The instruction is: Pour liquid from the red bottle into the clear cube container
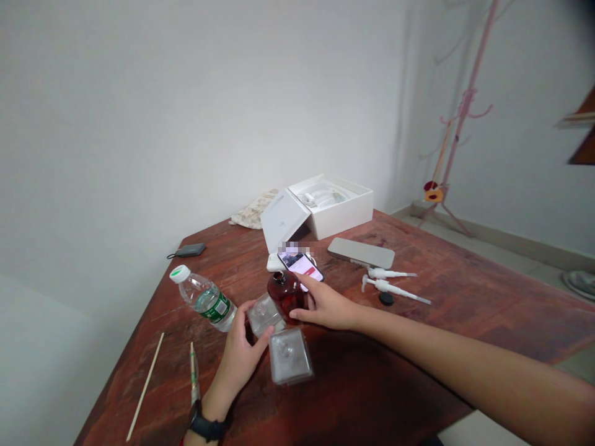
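My left hand is closed around a small clear square bottle at the near middle of the wooden table. A second clear square bottle stands just to its right, touching the hand's thumb side. My right hand reaches in from the right and grips a dark amber round bottle with its neck uncapped. A phone with a lit screen leans right behind the amber bottle.
A plastic water bottle lies on its side at the left. Two thin sticks lie near the front left edge. Two white pump heads, a black cap, a grey flat device and an open white box sit farther back.
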Demonstrator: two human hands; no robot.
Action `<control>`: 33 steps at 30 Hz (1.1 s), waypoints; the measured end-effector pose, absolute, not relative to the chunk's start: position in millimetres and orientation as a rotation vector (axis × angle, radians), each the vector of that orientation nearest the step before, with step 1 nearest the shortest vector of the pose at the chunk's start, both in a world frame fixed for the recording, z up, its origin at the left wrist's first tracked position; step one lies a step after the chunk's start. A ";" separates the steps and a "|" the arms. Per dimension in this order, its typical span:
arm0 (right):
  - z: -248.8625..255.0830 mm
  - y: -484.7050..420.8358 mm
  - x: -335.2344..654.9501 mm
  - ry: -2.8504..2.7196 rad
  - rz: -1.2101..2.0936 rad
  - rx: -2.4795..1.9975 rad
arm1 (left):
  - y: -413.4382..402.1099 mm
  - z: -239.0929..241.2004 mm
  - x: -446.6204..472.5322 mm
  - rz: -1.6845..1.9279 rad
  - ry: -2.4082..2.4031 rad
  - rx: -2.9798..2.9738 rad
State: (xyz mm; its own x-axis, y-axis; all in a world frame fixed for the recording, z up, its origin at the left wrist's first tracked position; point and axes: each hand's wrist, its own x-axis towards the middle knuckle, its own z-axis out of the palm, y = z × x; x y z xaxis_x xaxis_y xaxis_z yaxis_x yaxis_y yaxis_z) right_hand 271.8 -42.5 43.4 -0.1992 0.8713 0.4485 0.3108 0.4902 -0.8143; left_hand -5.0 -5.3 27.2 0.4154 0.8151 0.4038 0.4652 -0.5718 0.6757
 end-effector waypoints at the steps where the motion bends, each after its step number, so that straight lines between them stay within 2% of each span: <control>1: 43.0 -42.2 271.9 -1.749 0.713 -1.008 | -5.1 27.0 -5.3 1.004 1.086 2.210; 33: 43.2 -44.4 270.7 -1.721 0.675 -1.033 | -6.6 33.7 -6.0 0.971 1.089 2.219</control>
